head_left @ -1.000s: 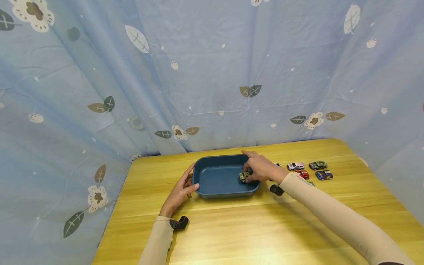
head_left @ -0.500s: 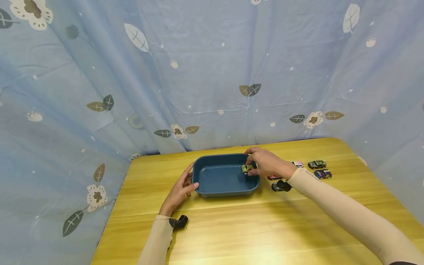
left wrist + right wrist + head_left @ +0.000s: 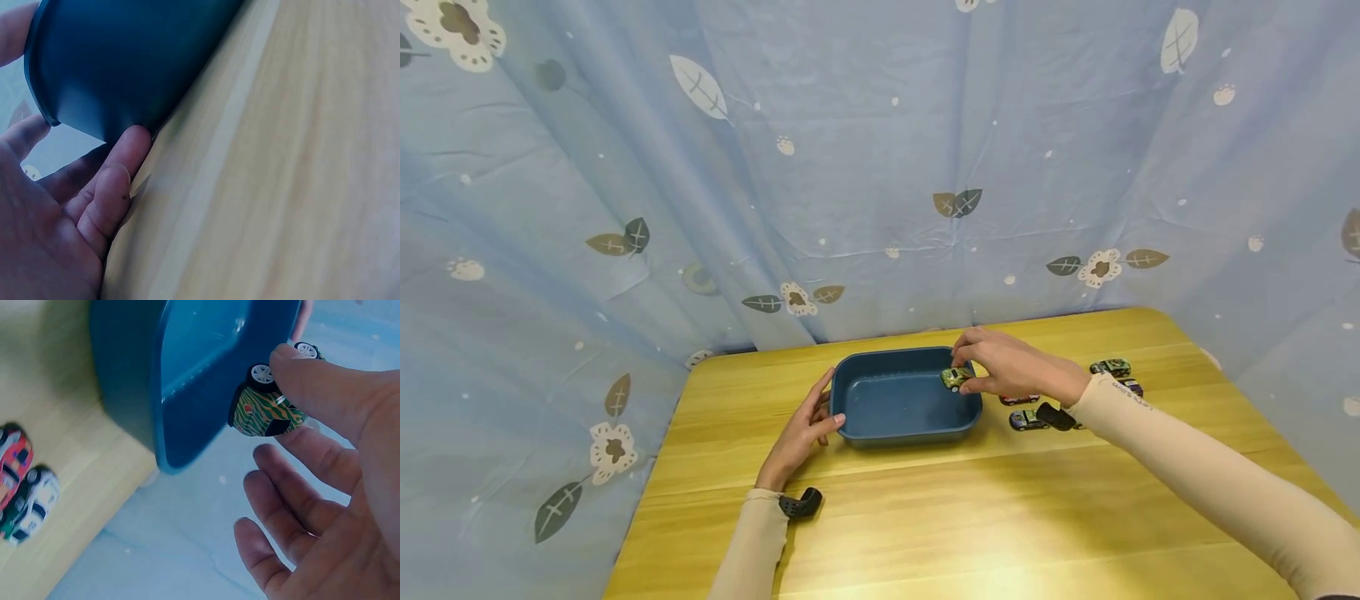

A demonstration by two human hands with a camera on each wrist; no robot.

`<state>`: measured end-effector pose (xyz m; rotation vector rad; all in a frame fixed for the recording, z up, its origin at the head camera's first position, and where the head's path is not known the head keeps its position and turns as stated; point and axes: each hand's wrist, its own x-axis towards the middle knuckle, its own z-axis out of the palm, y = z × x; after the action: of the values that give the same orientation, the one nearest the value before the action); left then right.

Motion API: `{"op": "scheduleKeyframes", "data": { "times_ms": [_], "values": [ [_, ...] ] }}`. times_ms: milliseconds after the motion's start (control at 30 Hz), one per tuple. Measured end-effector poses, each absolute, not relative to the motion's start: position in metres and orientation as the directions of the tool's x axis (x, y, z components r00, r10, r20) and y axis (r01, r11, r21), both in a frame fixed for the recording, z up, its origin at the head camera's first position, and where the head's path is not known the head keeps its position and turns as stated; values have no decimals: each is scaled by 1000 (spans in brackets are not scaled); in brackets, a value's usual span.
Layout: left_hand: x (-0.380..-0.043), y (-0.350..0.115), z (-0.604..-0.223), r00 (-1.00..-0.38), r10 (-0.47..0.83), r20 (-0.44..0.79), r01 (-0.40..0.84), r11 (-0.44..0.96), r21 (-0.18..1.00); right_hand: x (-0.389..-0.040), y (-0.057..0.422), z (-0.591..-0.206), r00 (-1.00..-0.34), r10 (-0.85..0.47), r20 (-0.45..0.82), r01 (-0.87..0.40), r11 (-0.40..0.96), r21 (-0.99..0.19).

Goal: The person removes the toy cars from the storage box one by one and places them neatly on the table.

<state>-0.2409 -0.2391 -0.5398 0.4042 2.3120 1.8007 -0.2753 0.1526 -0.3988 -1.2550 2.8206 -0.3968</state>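
Note:
In the head view, a blue rectangular bin (image 3: 904, 437) sits on the wooden table. My left hand (image 3: 797, 437) grips its left end, thumb on the near corner of the rim and other fingers along the outside wall; the left wrist view shows curled fingertips (image 3: 139, 139) against the bin's base. Over the bin's right end, my right hand (image 3: 1009, 367) pinches a green-and-yellow patterned toy car (image 3: 265, 412) between thumb and index finger. The right wrist view shows its white-hubbed wheels turned up toward the thumb, while the remaining fingers stay loosely bent below.
Right of the bin lie several more toy cars: a red one (image 3: 1018, 400), a dark blue one (image 3: 1028, 420), a camouflage one (image 3: 1110, 367) and a purple one (image 3: 1133, 388). My right arm partly covers this group. A blue patterned curtain (image 3: 880, 167) hangs behind the table.
The right hand, still pinching the toy car, has moved slightly farther back and raised its wrist to the right. My left hand stays on the bin. The head view has shifted a little.

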Motion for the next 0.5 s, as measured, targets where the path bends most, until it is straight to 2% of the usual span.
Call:
{"op": "scheduleKeyframes", "data": {
  "times_ms": [367,500],
  "values": [
    [-242,-240,-540,-945,328,22,103,234,967,-264,184,-380,-706,-708,23,-679,668,-304],
    [-242,-240,-538,-942,336,26,109,233,966,-262,202,-377,-723,-690,-1,-660,692,-294]
  ]
}}
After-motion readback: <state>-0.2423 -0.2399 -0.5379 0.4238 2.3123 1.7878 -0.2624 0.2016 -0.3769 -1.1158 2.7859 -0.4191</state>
